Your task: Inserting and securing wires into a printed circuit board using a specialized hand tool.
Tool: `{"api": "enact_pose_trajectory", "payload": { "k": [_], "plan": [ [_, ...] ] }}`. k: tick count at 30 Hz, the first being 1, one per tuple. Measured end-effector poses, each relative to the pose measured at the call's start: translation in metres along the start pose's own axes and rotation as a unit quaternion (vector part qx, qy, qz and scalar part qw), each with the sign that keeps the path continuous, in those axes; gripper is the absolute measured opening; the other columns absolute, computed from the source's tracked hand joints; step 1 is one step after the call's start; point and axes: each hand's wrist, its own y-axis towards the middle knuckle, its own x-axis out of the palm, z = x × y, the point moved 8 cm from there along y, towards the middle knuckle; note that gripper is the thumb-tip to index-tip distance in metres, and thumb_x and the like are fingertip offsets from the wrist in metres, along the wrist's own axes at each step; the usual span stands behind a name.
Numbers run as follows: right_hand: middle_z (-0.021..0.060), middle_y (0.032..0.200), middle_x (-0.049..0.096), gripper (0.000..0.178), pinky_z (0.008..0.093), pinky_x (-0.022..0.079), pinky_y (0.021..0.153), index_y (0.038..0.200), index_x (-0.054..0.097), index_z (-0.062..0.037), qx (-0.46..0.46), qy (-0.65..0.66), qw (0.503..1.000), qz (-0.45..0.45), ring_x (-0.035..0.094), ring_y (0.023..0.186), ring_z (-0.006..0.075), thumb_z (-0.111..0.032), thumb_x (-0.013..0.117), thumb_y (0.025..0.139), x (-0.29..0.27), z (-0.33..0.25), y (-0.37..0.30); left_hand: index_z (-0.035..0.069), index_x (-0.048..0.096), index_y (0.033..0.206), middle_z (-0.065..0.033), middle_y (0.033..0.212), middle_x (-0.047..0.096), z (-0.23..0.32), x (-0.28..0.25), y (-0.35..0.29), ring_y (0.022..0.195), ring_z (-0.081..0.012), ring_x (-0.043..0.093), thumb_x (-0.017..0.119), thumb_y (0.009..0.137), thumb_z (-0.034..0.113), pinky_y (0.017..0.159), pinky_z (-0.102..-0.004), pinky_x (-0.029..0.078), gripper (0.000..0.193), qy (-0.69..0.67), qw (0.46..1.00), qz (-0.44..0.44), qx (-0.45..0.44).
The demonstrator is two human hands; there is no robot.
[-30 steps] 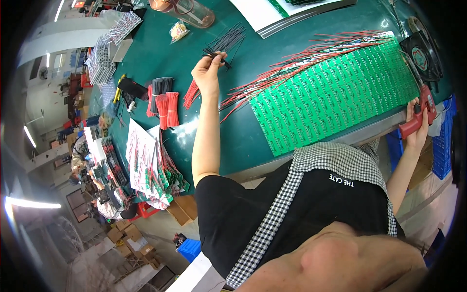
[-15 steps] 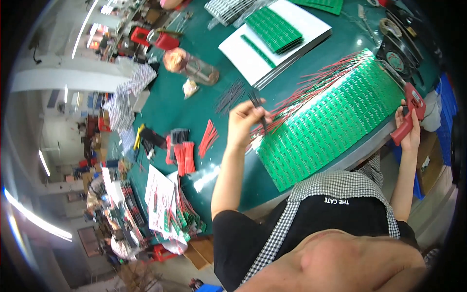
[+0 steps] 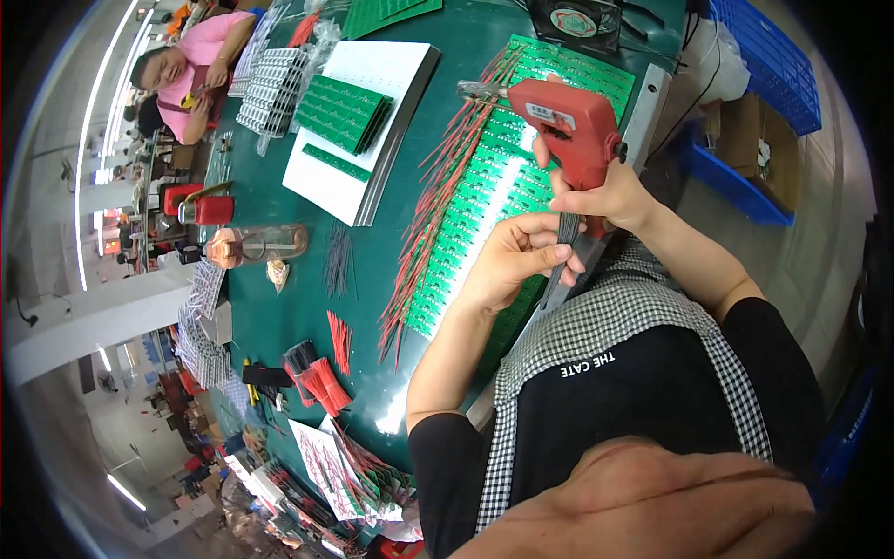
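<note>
My right hand (image 3: 613, 197) is closed round the grip of a red soldering gun (image 3: 570, 123), whose metal tip points left over the far part of the board panel. Pinched in my left hand (image 3: 510, 265) is a bundle of thin black wires (image 3: 567, 231), close below the gun's grip. The fingers of both hands meet near the bundle's upper end; whether the right ones grip it too is unclear. Beneath lies a large green circuit board panel (image 3: 456, 252), partly hidden by hands and gun. Red wires (image 3: 433, 224) stick out along its left edge.
Left of the panel, a white stack (image 3: 321, 182) carries smaller green boards (image 3: 343, 114). Black wires (image 3: 338, 265), red wires (image 3: 340, 341), red bundles (image 3: 324, 387) and a bottle (image 3: 270, 243) lie on the table. A co-worker (image 3: 212, 42) sits far left; a blue crate (image 3: 778, 70) stands right.
The view has turned. My right hand has brought the soldering gun from the panel's right end over it. My left hand has carried the black wires from the red wires to beside my right hand.
</note>
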Motion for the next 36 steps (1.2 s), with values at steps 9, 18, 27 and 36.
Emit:
{"api": "enact_pose_trajectory", "payload": {
  "k": [9,18,27,36],
  "plan": [
    [0.0035,0.095,0.045,0.088,0.0197,0.042,0.058,0.136,0.009,-0.0132,-0.023,-0.012,1.000,0.010,0.046,0.065,0.0058,0.003,0.062,0.067,-0.006,0.006,-0.009,-0.002,0.052,0.100,-0.0141,0.080,0.062,-0.007,0.001,0.006,0.059,-0.0158,0.060,0.056,0.078,0.001,0.054,-0.0243,0.050,0.023,-0.022,0.999,0.025,-0.011],
    [0.0043,0.097,0.045,0.090,0.0194,0.041,0.059,0.137,0.009,-0.0162,-0.039,-0.026,0.999,-0.006,0.045,0.065,0.0051,0.005,0.060,0.065,0.002,0.002,-0.004,-0.001,0.054,0.090,-0.0132,0.078,0.063,-0.005,-0.007,0.006,0.066,-0.0177,0.062,0.054,0.082,0.012,0.056,-0.0212,0.047,0.015,0.021,0.999,0.045,-0.005],
    [0.0055,0.096,0.046,0.093,0.0180,0.040,0.058,0.137,0.008,-0.0161,-0.050,-0.041,0.998,0.000,0.044,0.061,0.0045,0.003,0.062,0.064,0.004,0.003,-0.009,-0.004,0.058,0.090,-0.0120,0.075,0.063,-0.016,-0.012,0.008,0.064,-0.0176,0.062,0.058,0.078,0.008,0.059,-0.0221,0.049,0.017,0.017,0.998,0.021,-0.063],
    [0.0075,0.097,0.047,0.090,0.0194,0.043,0.060,0.137,0.007,-0.0152,-0.045,-0.025,0.999,-0.009,0.050,0.062,0.0060,0.006,0.059,0.066,-0.004,-0.004,-0.009,-0.004,0.059,0.089,-0.0114,0.075,0.063,-0.007,-0.007,0.009,0.066,-0.0171,0.062,0.058,0.078,0.008,0.058,-0.0197,0.047,0.017,0.013,0.998,0.025,-0.052]
  ]
}}
